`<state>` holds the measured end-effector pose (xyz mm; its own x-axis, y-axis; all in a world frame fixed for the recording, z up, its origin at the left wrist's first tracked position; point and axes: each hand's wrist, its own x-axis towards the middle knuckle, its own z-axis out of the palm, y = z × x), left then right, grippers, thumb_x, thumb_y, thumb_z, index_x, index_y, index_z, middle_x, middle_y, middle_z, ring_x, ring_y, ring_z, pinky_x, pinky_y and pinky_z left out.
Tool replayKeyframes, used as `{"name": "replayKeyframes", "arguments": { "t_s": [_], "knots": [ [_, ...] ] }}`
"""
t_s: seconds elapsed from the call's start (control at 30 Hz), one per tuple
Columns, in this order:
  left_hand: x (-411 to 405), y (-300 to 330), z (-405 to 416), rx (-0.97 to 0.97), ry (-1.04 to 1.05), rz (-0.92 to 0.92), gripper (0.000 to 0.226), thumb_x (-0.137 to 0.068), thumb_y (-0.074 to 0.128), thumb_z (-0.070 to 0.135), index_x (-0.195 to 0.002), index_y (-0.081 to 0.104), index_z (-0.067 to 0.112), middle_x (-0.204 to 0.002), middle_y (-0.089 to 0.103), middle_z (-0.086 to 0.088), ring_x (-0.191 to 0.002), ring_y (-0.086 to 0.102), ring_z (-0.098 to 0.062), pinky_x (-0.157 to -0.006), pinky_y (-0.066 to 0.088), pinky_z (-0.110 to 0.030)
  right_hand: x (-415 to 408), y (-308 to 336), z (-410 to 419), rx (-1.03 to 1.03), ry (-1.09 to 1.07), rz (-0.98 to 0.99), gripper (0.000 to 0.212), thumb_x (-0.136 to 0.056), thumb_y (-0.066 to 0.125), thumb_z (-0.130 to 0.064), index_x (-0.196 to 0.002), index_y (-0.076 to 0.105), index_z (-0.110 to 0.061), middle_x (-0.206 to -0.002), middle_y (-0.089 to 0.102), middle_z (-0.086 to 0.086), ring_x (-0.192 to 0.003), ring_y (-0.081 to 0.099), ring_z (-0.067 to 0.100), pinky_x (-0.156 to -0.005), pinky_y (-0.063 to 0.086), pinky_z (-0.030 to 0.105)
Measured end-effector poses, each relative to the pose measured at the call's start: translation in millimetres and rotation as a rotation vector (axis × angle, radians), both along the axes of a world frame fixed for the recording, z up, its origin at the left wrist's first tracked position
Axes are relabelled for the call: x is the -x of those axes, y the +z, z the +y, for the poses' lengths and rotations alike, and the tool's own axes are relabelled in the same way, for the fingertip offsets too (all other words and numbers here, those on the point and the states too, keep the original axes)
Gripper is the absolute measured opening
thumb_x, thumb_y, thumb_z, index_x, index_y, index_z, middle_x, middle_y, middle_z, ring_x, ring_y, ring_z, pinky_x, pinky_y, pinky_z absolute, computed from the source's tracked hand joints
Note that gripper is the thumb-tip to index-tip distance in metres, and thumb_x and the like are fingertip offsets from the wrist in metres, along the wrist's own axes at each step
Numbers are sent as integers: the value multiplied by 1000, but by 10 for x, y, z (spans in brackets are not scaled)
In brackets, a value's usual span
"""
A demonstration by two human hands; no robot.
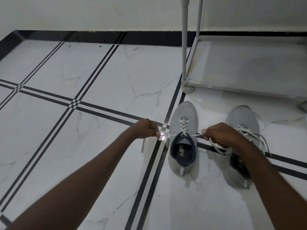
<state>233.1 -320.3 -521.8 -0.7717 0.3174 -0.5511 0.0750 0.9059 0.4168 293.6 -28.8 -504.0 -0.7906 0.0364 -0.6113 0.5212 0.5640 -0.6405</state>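
Holding anything right now?

Yes. My left hand (146,129) is pinching one end of the white lace (196,134), and my right hand (219,134) is pinching the other end. On both sides my fingers (157,133) are curling tight round it.

Where is the lace running?

It is stretching out sideways from the top eyelets of the grey shoe (182,113), taut between my two hands. A loose tail is hanging down from my left hand.

And the shoe?

It is sitting on the tiled floor (99,72), toe pointing away from me, between my hands and just right of a dark tile stripe.

Anything else near?

A second grey shoe (240,118) is lying just beside it on the right, partly hiding under my right forearm, its laces spreading loose. More white lace is looping under my right hand, and I cannot tell whose it is. A grey wheeled rack (249,67) is standing beyond both shoes, against the wall (99,12).
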Motion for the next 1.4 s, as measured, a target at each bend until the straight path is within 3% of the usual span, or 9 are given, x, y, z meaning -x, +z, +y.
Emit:
{"name": "replayKeyframes", "arguments": {
  "t_s": [0.13, 0.27, 0.37, 0.5, 0.57, 0.87, 0.97, 1.07, 1.4],
  "knots": [
    [103, 168, 91, 377, -88, 290, 27, -78, 76, 47, -89, 78, 22, -95, 73, -3, -99, 59, -24, -81, 51, -34, 218, 439, 71, -88, 190, -31, 23, -88, 67, -22, -72, 74, -6, -54, 51, 3, -43, 38, 15, -45, 29, 21],
    [49, 328, 536, 461, 63, 658, 21, -87, 70, 36, -86, 70, 15, -76, 66, -4, -71, 61, -24, -60, 37, -29, 391, 794, 48, -159, 316, 107, 17, -85, 70, -22, -78, 77, -9, -68, 58, 9, -54, 44, 18, -46, 33, 23],
    [61, 341, 770, 78, 171, 647, 7, -86, 69, 19, -80, 72, 16, -72, 69, 2, -63, 58, -17, -61, 41, -27, 542, 972, 51, -203, 366, 239, 16, -85, 70, -25, -77, 78, -13, -72, 64, 4, -69, 55, 19, -61, 42, 29],
    [30, 418, 954, -822, 501, 50, 18, -87, 62, 1, -105, 67, 3, -94, 78, -10, -88, 75, -19, -86, 59, -35, 726, 1046, 0, -270, 469, 334, 11, -85, 71, -23, -77, 77, -17, -68, 64, -5, -68, 57, 10, -63, 41, 26],
    [10, 469, 1029, -935, 497, -214, 29, -90, 61, 1, -119, 56, 0, -104, 76, -15, -92, 73, -25, -85, 58, -38, 817, 998, -46, -304, 478, 398, 10, -84, 72, -21, -74, 75, -22, -66, 66, -8, -68, 60, 7, -61, 41, 25],
    [220, 479, 922, -657, 354, -113, 13, -87, 72, 17, -94, 77, 6, -84, 76, -7, -65, 55, -5, -54, 39, -18, 807, 258, -259, -402, -14, 865, 2, -80, 69, -16, -81, 68, -16, -85, 66, 2, -85, 56, 22, -71, 41, 31],
    [271, 501, 833, -684, 303, -175, 14, -93, 64, 14, -96, 74, 5, -79, 73, -5, -59, 55, -6, -52, 44, -16, 695, 36, -327, 111, -361, 524, 14, -89, 57, -10, -79, 66, -13, -83, 69, 6, -73, 65, 23, -70, 52, 35],
    [285, 579, 782, -686, 230, -205, 19, -96, 60, 13, -105, 70, -1, -86, 72, -13, -64, 64, -11, -55, 51, -17, 604, -32, -424, 617, -244, 157, 16, -95, 51, 2, -100, 67, 1, -89, 69, 17, -72, 70, 24, -77, 58, 39],
    [186, 492, 907, -135, -331, 608, 21, -80, 66, 6, -98, 74, 13, -88, 71, -6, -78, 65, -24, -62, 45, -30, 638, -94, -444, 555, -49, 69, 25, -89, 50, 11, -93, 70, -4, -86, 73, 14, -72, 68, 25, -78, 58, 40]
  ]
}}
